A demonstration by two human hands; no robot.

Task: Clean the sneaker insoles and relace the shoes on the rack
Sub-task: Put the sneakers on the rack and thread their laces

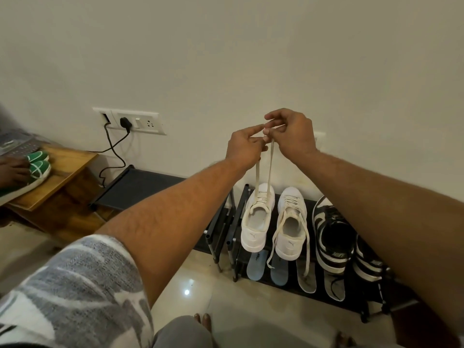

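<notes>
Two white sneakers stand on the top shelf of a black shoe rack (238, 197). Both ends of the cream lace (270, 167) of the left white sneaker (257, 217) are pulled up taut. My left hand (244, 149) and my right hand (292, 134) pinch those ends together high above the shoe. The right white sneaker (291, 222) has its laces hanging loose over its heel. Two blue insoles (256, 266) and two pale insoles (307, 277) lie on the lower shelf.
A black-and-white sneaker pair (331, 232) stands at the rack's right. A second black rack (135, 187) is at left. On a wooden table (65, 169) another person's hand (12, 172) holds a green-and-white shoe (37, 167). A charger cable (115, 151) hangs from a wall socket.
</notes>
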